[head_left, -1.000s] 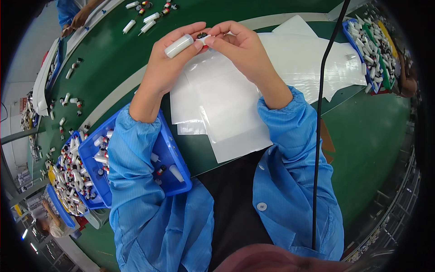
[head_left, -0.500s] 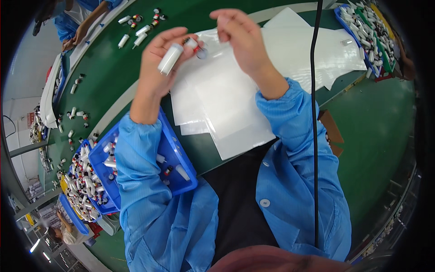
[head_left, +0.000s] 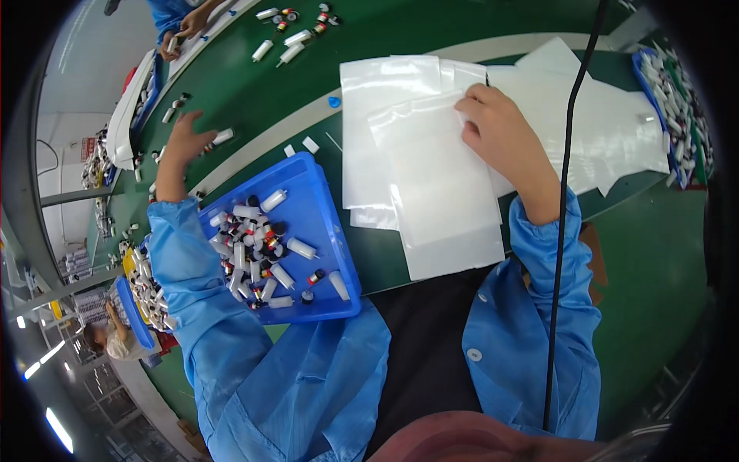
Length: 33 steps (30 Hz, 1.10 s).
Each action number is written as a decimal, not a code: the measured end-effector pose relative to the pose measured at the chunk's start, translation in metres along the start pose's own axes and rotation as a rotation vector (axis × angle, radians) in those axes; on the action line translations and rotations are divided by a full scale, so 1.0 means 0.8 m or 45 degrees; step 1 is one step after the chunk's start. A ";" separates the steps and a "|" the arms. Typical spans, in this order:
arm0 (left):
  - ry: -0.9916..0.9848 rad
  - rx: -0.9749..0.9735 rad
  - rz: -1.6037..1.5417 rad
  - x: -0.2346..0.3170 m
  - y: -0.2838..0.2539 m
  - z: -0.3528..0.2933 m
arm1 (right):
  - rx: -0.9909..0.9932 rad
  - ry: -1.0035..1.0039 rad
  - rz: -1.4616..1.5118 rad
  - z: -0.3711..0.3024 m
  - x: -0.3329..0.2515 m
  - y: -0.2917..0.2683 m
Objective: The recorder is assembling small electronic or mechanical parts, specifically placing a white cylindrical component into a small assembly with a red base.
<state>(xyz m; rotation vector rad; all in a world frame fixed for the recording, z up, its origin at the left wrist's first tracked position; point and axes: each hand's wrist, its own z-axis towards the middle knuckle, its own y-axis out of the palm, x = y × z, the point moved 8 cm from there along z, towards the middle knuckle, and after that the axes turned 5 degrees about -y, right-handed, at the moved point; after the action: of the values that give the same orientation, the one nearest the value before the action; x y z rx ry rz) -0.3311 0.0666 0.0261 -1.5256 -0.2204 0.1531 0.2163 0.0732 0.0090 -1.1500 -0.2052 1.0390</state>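
My left hand [head_left: 183,148] is stretched out over the green surface at the left, its fingers apart. A small white bottle [head_left: 222,136] lies by its fingertips, apparently not gripped. My right hand [head_left: 500,131] pinches the upper right edge of a flat, glossy white plastic bag [head_left: 443,192], the top one of an overlapping pile. Between my arms, a blue tray [head_left: 339,239] holds many small white bottles and pieces with black, red and yellow parts.
More white sheets [head_left: 608,115] spread to the right, beside a full blue tray [head_left: 640,73]. A black cable [head_left: 566,192] hangs across the right side. Loose bottles [head_left: 292,52] lie farther back. At the far left edge a co-worker's hands [head_left: 192,23] hold a small piece.
My left hand has swung left and down, no longer holding the white bottle and small capped piece. My right hand has come down onto the bag. The blue tray is now less covered by my arm.
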 end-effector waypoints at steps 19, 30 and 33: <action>-0.074 0.006 -2.049 0.283 -0.011 0.012 | -0.071 0.242 -0.171 0.002 -0.018 -0.014; -0.310 -0.984 -3.189 0.429 0.051 -0.073 | 0.365 0.032 0.611 0.063 -0.085 0.006; -0.152 -1.139 -3.127 0.431 0.052 -0.073 | 0.450 0.107 0.904 0.061 -0.055 0.033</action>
<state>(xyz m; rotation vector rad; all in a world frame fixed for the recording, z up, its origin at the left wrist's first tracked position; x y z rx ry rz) 0.0189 0.0931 -0.0009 -0.9993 -2.1905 -1.9666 0.1469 0.0719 0.0247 -0.9485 0.4744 1.5660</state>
